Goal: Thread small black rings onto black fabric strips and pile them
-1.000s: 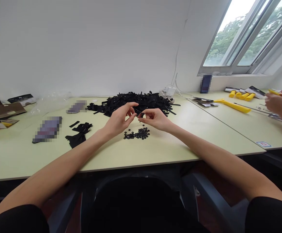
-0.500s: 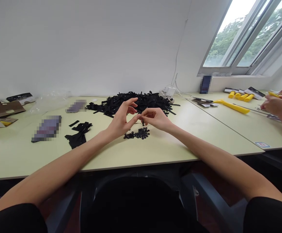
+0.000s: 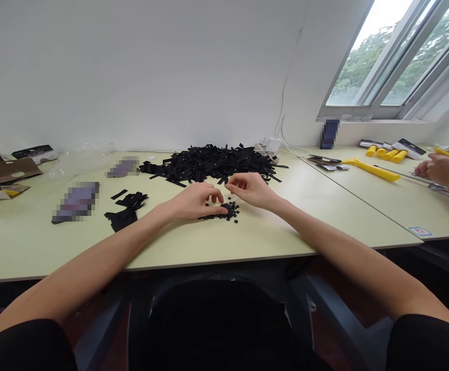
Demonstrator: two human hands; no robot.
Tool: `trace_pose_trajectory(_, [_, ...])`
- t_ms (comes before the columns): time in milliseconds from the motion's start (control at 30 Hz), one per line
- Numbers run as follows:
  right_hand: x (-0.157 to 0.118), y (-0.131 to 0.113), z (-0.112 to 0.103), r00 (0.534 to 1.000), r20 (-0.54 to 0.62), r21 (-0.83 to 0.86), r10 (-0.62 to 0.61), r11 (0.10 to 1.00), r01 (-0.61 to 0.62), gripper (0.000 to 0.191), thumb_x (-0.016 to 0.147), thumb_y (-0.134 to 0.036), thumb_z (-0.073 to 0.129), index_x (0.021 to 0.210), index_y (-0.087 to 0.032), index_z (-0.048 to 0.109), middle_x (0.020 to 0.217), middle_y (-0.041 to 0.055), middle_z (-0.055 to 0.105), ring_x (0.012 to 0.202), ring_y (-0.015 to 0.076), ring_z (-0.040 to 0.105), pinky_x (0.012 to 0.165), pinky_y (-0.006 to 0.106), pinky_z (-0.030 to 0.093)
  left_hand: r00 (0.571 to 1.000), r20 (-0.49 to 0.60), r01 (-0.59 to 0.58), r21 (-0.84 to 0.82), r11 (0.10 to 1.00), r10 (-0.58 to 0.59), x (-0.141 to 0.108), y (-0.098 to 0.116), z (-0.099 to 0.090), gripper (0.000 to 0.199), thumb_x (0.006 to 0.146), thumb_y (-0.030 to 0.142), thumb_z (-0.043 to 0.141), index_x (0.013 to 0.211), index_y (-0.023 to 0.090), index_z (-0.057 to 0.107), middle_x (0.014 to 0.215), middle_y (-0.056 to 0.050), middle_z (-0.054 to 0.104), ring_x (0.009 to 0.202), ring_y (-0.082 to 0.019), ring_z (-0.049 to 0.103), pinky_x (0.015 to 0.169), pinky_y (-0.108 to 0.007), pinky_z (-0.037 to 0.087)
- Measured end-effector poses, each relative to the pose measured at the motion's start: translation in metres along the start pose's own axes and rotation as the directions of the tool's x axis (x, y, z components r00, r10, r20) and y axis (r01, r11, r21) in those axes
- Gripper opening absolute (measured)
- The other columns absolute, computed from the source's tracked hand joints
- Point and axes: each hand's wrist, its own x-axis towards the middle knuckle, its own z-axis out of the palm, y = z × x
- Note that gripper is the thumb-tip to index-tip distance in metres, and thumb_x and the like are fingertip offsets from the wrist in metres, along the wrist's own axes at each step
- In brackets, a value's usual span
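Left hand (image 3: 195, 202) is half open, palm down, thumb and fingertips right at a little scatter of small black discs (image 3: 232, 210). There's a gap between thumb and index, and I can't see anything gripped in it. Right hand (image 3: 252, 190) is just beside it, a bit further back, fingers curled in with the tips close together. Might be pinching something tiny, honestly can't tell.

The discs lie loose on the tabletop (image 3: 193, 245), some hidden by the left hand. Behind both hands is a big messy heap of black strips (image 3: 212, 164), and off to the left there's a much smaller bunch of black pieces (image 3: 126, 210).

As for how far along things are, my read is somewhere mid-batch: plenty of loose discs and a huge heap, but I can't make out which pieces are finished, so no clue on the split.

Further out: cardboard packaging (image 3: 14, 169) far left, a yellow-handled tool (image 3: 375, 171) to the right, and another person's hand (image 3: 446, 169) past that with something yellow.
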Motion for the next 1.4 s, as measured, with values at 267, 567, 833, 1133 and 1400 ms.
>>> trace_pose_trajectory(267, [-0.001,-0.002,-0.002,0.999,0.016,-0.046,-0.047,0.998,0.047,0.026,0.093,-0.041,0.062,0.083,-0.018,0.071,0.07,0.0022,0.067,0.063,0.0137,0.053,0.063,0.03,0.043,0.996,-0.07,-0.05,-0.037,0.998,0.047,0.001,0.0,0.001,0.03,0.1,0.047,0.061,0.09,0.022,0.072,0.088,-0.004,0.072,0.081,-0.019,0.064,0.075,-0.032,0.046])
trace_pose_trajectory(567, [-0.006,-0.008,0.003,0.985,0.129,0.043,-0.117,0.993,0.112,0.024,0.09,-0.03,0.063,0.108,-0.017,0.073,0.069,-0.001,0.062,0.063,0.0128,0.054,0.062,0.028,0.043,0.931,-0.326,0.101,-0.201,0.974,-0.164,0.003,0.004,0.003,0.037,0.099,0.049,0.062,0.079,0.018,0.063,0.077,0.0,0.066,0.067,-0.012,0.054,0.062,-0.026,0.04])
trace_pose_trajectory(833, [-0.003,-0.004,0.003,0.999,0.016,0.096,-0.044,0.994,0.042,0.026,0.087,-0.039,0.073,0.079,-0.019,0.06,0.068,-0.0012,0.057,0.063,0.0118,0.05,0.058,0.027,0.04,0.929,-0.341,0.079,-0.195,0.978,-0.143,0.004,0.007,0.005,0.032,0.102,0.048,0.056,0.107,0.019,0.067,0.099,-0.005,0.07,0.083,-0.016,0.062,0.065,-0.027,0.046])
trace_pose_trajectory(1133, [-0.004,-0.007,0.003,0.997,0.073,0.092,-0.037,0.995,0.03,0.033,0.09,-0.045,0.071,0.074,-0.018,0.06,0.07,-0.0001,0.057,0.063,0.0113,0.046,0.061,0.029,0.04,0.943,-0.308,0.073,-0.168,0.983,-0.123,0.003,0.001,0.007,0.029,0.102,0.041,0.056,0.116,0.022,0.073,0.104,-0.004,0.074,0.091,-0.018,0.065,0.071,-0.028,0.048])
trace_pose_trajectory(1400, [-0.003,-0.005,0.001,0.998,0.058,0.163,0.031,0.986,-0.04,0.031,0.089,-0.044,0.073,0.08,-0.02,0.056,0.072,0.0024,0.066,0.066,0.0157,0.062,0.063,0.03,0.047,0.934,-0.346,0.057,-0.103,0.993,-0.089,0.004,-0.003,0.004,0.024,0.1,0.037,0.06,0.097,0.02,0.076,0.091,-0.004,0.074,0.081,-0.017,0.063,0.068,-0.028,0.045])
